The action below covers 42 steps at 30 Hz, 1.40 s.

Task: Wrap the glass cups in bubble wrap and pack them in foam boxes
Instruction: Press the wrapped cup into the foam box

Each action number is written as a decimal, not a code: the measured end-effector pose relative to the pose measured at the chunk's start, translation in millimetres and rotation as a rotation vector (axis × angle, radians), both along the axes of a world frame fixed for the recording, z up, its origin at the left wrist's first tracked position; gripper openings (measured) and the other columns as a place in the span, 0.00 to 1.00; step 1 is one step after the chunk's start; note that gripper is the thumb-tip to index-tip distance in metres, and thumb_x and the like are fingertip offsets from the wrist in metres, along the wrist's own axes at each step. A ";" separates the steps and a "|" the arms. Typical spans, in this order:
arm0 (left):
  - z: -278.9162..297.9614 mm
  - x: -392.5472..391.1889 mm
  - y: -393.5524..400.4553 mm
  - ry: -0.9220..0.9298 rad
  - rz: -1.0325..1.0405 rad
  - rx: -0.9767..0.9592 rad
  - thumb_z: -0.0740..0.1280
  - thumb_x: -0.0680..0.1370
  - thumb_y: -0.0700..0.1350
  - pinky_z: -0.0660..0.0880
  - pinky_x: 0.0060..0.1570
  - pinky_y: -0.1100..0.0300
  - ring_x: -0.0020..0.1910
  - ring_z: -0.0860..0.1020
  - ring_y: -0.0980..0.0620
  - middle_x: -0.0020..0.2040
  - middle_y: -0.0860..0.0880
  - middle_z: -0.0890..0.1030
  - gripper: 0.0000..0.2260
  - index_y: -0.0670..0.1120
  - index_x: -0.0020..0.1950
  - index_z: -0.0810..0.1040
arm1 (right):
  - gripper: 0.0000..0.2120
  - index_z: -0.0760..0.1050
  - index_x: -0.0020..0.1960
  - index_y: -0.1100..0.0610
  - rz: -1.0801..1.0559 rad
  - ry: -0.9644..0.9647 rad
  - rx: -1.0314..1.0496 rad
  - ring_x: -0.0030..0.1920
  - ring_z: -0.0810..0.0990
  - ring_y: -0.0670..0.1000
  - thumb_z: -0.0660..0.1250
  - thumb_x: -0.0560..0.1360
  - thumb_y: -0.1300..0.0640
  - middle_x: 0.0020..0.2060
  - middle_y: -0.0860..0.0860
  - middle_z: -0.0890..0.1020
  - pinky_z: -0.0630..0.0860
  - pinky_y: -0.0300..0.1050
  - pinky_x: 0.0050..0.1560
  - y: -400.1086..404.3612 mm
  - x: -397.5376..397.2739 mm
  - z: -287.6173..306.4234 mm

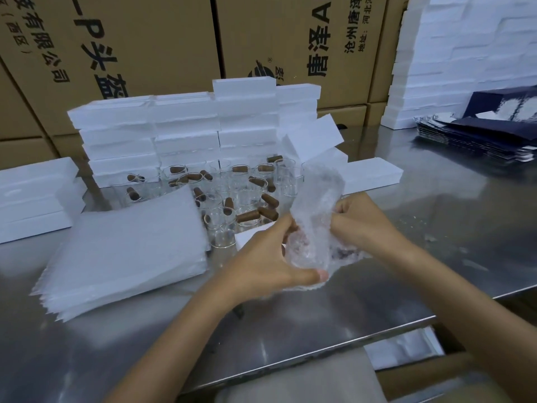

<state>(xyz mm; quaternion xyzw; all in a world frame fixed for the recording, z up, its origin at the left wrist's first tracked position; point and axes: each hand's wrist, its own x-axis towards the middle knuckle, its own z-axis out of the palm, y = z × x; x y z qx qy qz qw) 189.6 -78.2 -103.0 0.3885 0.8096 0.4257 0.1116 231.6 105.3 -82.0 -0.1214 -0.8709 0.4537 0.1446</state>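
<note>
I hold a glass cup inside a sheet of bubble wrap (pixel 315 216) just above the steel table (pixel 406 280). My left hand (pixel 267 257) grips the wrapped cup from the left, thumb under its lower end. My right hand (pixel 360 216) pinches the wrap's right edge. The cup itself shows only faintly through the wrap. Behind my hands stand several bare glass cups (pixel 229 187) with brown cork stoppers (pixel 247 216) in and among them. A stack of bubble wrap sheets (pixel 125 251) lies to the left. White foam boxes (pixel 186 132) are piled behind the cups.
One foam box (pixel 372 174) lies to the right of the cups and more foam boxes (pixel 32 196) at the far left. Flat dark blue cartons (pixel 479 138) lie at the back right. Brown cardboard boxes (pixel 145 39) form a wall behind. The table's front edge (pixel 348 347) runs near my body.
</note>
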 end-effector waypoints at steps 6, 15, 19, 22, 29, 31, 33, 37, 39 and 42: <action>-11.3 -1.0 -2.7 0.326 0.032 -0.175 0.74 0.70 0.61 0.57 0.50 0.84 0.55 0.61 0.71 0.57 0.68 0.67 0.28 0.60 0.68 0.70 | 0.16 0.65 0.23 0.54 -0.038 -0.024 0.126 0.28 0.64 0.48 0.66 0.67 0.59 0.21 0.44 0.64 0.62 0.44 0.34 0.0 -3.5 -25.5; -15.7 0.8 1.9 -0.040 0.208 0.274 0.76 0.74 0.42 0.73 0.51 0.70 0.53 0.76 0.63 0.57 0.59 0.77 0.23 0.53 0.63 0.69 | 0.16 0.64 0.29 0.54 0.062 0.042 0.651 0.28 0.68 0.46 0.69 0.67 0.50 0.24 0.49 0.70 0.58 0.42 0.28 -5.0 -3.9 -31.0; -22.2 1.4 9.0 0.141 0.173 0.263 0.69 0.72 0.35 0.68 0.53 0.67 0.53 0.74 0.59 0.49 0.59 0.78 0.14 0.52 0.52 0.75 | 0.11 0.71 0.42 0.49 0.239 0.025 0.293 0.32 0.71 0.44 0.71 0.65 0.48 0.32 0.45 0.74 0.71 0.49 0.35 1.4 1.8 -26.1; -25.0 1.5 14.3 0.334 0.142 0.175 0.63 0.69 0.38 0.63 0.53 0.71 0.49 0.71 0.56 0.41 0.59 0.79 0.11 0.52 0.42 0.79 | 0.19 0.70 0.51 0.45 0.195 0.071 0.074 0.38 0.75 0.46 0.65 0.62 0.43 0.41 0.42 0.77 0.75 0.46 0.41 8.0 11.4 -24.8; -21.6 -3.6 10.2 0.503 0.047 -0.047 0.55 0.74 0.53 0.64 0.58 0.58 0.52 0.71 0.56 0.41 0.58 0.81 0.18 0.47 0.40 0.83 | 0.13 0.81 0.43 0.54 0.253 0.332 0.358 0.50 0.76 0.48 0.58 0.68 0.57 0.43 0.41 0.82 0.72 0.44 0.54 -7.3 31.9 -42.3; -17.2 -1.3 2.2 0.366 0.107 0.161 0.57 0.72 0.50 0.69 0.57 0.60 0.52 0.75 0.55 0.44 0.57 0.82 0.16 0.46 0.42 0.83 | 0.12 0.80 0.44 0.55 0.259 0.287 0.571 0.51 0.73 0.49 0.58 0.69 0.56 0.43 0.42 0.81 0.71 0.47 0.53 -7.6 36.8 -49.4; -14.2 3.7 -5.4 0.345 0.150 0.272 0.58 0.71 0.47 0.70 0.55 0.60 0.51 0.76 0.54 0.45 0.55 0.80 0.13 0.45 0.43 0.81 | 0.12 0.78 0.43 0.55 0.270 0.244 0.776 0.55 0.72 0.50 0.57 0.69 0.53 0.43 0.43 0.80 0.68 0.47 0.57 -10.5 38.8 -53.7; -19.5 11.2 -11.9 0.591 0.045 0.009 0.59 0.70 0.48 0.68 0.54 0.60 0.51 0.76 0.52 0.42 0.55 0.81 0.13 0.45 0.43 0.81 | 0.14 0.79 0.42 0.54 0.271 0.222 0.777 0.54 0.74 0.49 0.57 0.68 0.52 0.40 0.42 0.82 0.63 0.45 0.63 -15.2 34.1 -50.1; -22.1 12.4 -12.0 0.691 0.041 -0.104 0.60 0.69 0.51 0.62 0.53 0.67 0.51 0.76 0.50 0.39 0.54 0.80 0.12 0.47 0.40 0.80 | 0.12 0.80 0.44 0.52 0.210 0.285 0.607 0.53 0.75 0.46 0.59 0.66 0.54 0.41 0.41 0.81 0.63 0.45 0.64 -15.1 35.9 -46.4; -25.0 9.5 -6.1 0.818 0.056 -0.184 0.62 0.69 0.56 0.59 0.51 0.73 0.49 0.73 0.53 0.36 0.56 0.77 0.12 0.49 0.37 0.78 | 0.10 0.78 0.43 0.53 0.147 0.454 0.562 0.54 0.76 0.48 0.62 0.65 0.60 0.46 0.43 0.80 0.66 0.49 0.62 -15.3 43.5 -51.0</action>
